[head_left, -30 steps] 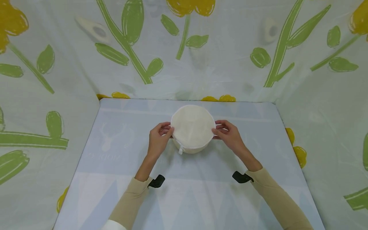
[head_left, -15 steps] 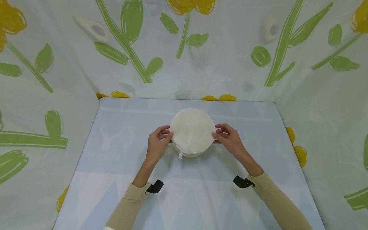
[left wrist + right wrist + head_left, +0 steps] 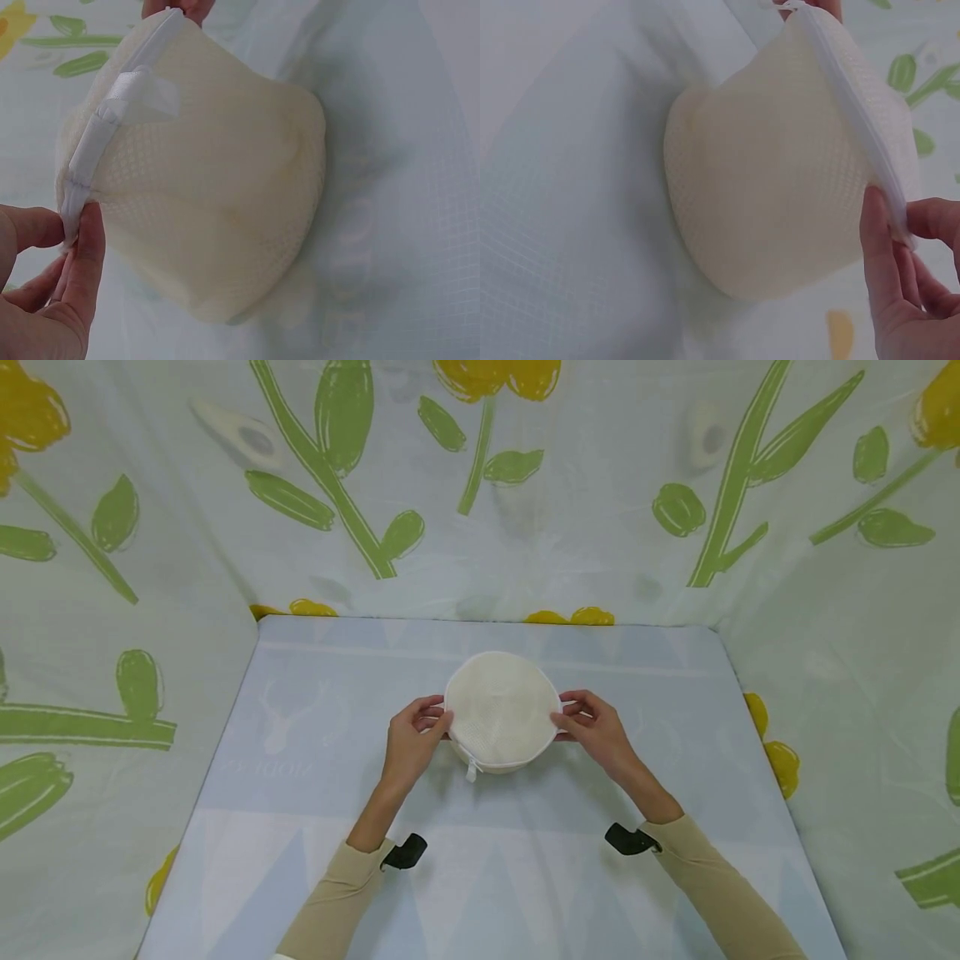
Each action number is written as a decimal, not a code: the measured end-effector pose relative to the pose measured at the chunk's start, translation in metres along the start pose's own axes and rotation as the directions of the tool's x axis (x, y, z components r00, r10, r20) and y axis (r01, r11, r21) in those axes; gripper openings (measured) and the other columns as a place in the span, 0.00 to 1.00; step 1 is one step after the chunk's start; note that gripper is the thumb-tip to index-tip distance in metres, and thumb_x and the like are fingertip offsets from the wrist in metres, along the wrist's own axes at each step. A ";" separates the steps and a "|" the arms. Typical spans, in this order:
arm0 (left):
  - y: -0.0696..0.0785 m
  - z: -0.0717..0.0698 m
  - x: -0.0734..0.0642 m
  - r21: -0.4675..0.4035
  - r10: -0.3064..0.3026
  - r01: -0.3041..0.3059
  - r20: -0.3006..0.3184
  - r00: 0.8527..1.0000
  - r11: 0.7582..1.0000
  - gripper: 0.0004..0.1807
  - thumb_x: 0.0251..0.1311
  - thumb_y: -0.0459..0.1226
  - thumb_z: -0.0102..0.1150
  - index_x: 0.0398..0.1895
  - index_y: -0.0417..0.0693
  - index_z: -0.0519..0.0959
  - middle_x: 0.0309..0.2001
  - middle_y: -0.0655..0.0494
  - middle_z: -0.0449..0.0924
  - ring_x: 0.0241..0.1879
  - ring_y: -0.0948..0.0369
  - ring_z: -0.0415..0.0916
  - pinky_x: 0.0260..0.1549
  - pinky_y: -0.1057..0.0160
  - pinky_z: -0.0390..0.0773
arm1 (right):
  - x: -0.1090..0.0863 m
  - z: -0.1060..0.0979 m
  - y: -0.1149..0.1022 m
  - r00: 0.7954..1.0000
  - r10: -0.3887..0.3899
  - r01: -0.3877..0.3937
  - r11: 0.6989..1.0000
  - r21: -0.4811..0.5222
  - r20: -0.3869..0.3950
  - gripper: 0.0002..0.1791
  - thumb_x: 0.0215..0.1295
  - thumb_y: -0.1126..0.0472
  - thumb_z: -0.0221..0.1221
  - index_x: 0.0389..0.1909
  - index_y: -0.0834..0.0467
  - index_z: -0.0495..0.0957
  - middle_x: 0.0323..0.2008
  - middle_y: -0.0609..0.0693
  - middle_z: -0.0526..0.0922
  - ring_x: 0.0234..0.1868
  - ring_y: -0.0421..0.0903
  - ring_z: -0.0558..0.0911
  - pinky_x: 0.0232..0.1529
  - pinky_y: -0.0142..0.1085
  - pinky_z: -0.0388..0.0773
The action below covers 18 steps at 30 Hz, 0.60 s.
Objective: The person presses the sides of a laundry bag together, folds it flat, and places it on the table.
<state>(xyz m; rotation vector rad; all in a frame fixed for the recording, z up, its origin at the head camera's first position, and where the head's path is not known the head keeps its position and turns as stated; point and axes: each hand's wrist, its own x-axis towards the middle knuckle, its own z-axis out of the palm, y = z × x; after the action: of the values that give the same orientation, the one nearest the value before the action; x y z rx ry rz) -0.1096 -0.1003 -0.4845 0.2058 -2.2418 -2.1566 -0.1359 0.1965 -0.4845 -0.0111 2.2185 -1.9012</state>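
Note:
A round cream mesh laundry bag (image 3: 502, 710) with white trim is held between both hands near the middle of the table. My left hand (image 3: 414, 733) pinches its upper rim at the left, thumb on top and fingers beneath. On the opposite side my right hand (image 3: 597, 732) pinches the same rim. A white zipper pull (image 3: 472, 770) hangs at the front left of the lid. In the left wrist view a white fabric tab (image 3: 142, 94) stands out from the trim, and the soft mesh side (image 3: 202, 172) sags below it. The bag's inside is hidden.
The table (image 3: 315, 860) has a pale blue cover with triangle and deer prints. Hanging cloth (image 3: 585, 552) with green stems and yellow flowers encloses it at the back and both sides. Black wrist cameras (image 3: 405, 852) sit at both cuffs.
Both hands have drawn the laundry bag slightly nearer to the body, mostly in the first half second. Their pinch on the rim stays the same.

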 end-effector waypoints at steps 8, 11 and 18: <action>-0.008 0.001 0.000 0.007 -0.021 0.021 -0.007 1.000 1.000 0.17 0.66 0.28 0.66 0.57 0.33 0.80 0.46 0.38 0.82 0.35 0.63 0.84 0.35 0.64 0.86 | 0.004 0.001 0.010 1.000 0.008 -0.008 1.000 -0.011 0.005 0.23 0.69 0.64 0.67 0.60 0.67 0.73 0.43 0.59 0.77 0.35 0.43 0.86 0.42 0.45 0.87; -0.010 0.001 0.000 0.018 -0.031 0.031 -0.013 0.999 0.999 0.17 0.66 0.28 0.65 0.57 0.33 0.80 0.46 0.38 0.82 0.35 0.63 0.83 0.35 0.63 0.86 | 0.005 0.002 0.013 1.000 0.016 -0.016 1.000 -0.013 0.004 0.23 0.68 0.65 0.67 0.60 0.66 0.73 0.43 0.59 0.77 0.35 0.43 0.86 0.40 0.42 0.87; -0.016 0.002 0.000 0.035 -0.052 0.052 -0.007 0.999 0.998 0.18 0.66 0.25 0.63 0.58 0.27 0.78 0.46 0.33 0.81 0.37 0.55 0.84 0.40 0.50 0.86 | 0.007 0.003 0.020 1.000 0.015 -0.015 1.000 -0.003 -0.004 0.21 0.68 0.66 0.67 0.59 0.66 0.74 0.43 0.60 0.77 0.34 0.44 0.86 0.41 0.44 0.87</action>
<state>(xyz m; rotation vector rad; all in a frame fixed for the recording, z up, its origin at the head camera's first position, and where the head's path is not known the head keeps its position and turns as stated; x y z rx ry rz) -0.1088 -0.0990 -0.5008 0.2742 -2.2977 -2.1395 -0.1392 0.1954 -0.5056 0.0085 2.2175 -1.8924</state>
